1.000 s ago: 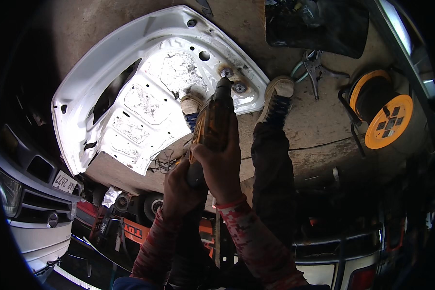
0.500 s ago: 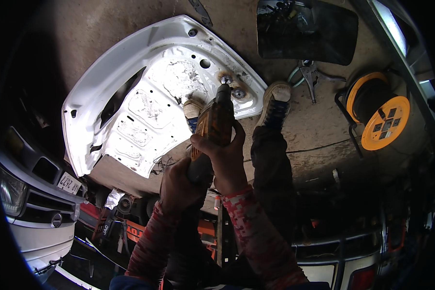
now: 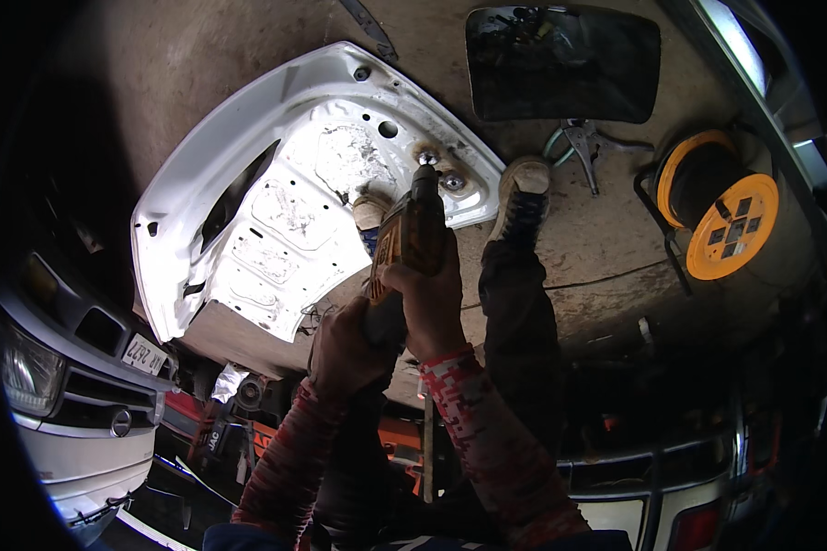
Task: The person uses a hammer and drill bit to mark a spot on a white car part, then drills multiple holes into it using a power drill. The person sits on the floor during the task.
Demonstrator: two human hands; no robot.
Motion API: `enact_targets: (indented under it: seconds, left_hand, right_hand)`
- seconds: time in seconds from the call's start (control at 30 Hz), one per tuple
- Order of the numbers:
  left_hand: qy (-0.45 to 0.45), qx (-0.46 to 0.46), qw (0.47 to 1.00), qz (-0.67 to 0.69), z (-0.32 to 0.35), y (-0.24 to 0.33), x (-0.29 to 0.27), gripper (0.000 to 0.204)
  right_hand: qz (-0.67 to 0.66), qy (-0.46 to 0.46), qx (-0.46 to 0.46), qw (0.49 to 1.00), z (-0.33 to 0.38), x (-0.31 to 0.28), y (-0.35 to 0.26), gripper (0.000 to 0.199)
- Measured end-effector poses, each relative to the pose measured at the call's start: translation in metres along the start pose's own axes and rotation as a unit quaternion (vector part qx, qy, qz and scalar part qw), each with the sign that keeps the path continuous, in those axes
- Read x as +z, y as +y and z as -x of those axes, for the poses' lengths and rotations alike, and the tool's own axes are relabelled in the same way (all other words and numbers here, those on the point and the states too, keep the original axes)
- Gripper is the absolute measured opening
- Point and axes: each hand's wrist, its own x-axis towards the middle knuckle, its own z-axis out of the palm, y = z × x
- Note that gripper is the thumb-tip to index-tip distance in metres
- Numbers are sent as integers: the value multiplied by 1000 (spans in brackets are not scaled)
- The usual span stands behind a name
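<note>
A yellow and black power drill (image 3: 408, 235) points away from me, its tip against the rusty corner of a white car body panel (image 3: 202, 151). Around the rear of the drill my left hand (image 3: 345, 344) is closed. My right hand (image 3: 429, 308) wraps the drill's body from the right, thumb across its top. Bare metal shows at the drill tip, with a round fitting (image 3: 452, 182) beside it. The drill hides part of the panel edge. My left shoe (image 3: 368, 213) rests at the panel, and my right shoe (image 3: 525, 179) is by its right corner.
Locking pliers (image 3: 583, 156) lie beside a dark tray (image 3: 574, 78) holding small parts. A yellow cable reel (image 3: 730, 230) stands at the right. A flat metal strip (image 3: 369, 28) lies beyond the panel. A white vehicle (image 3: 78, 422) is at lower left, another vehicle (image 3: 652, 510) at lower right.
The view has shifted slightly, so the panel appears a little to the right and the tray to the left. Both hands keep their hold on the drill, its tip at the same corner.
</note>
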Motion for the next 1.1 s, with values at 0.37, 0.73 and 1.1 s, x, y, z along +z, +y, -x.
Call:
enact_targets:
  seconds: [0.37,0.73,1.1]
  left_hand:
    - [-6,-18,999,-29,-2,10,-3,36]
    - [-11,-26,999,-18,-3,7,-2,38]
    - [-1,-18,1000,2,-4,6,-2,38]
  right_hand:
    - [25,-1,8,1000,-5,-3,-3,81]
    - [36,2,5,999,-7,-2,-1,85]
    - [103,20,-18,994,-10,1,6,84]
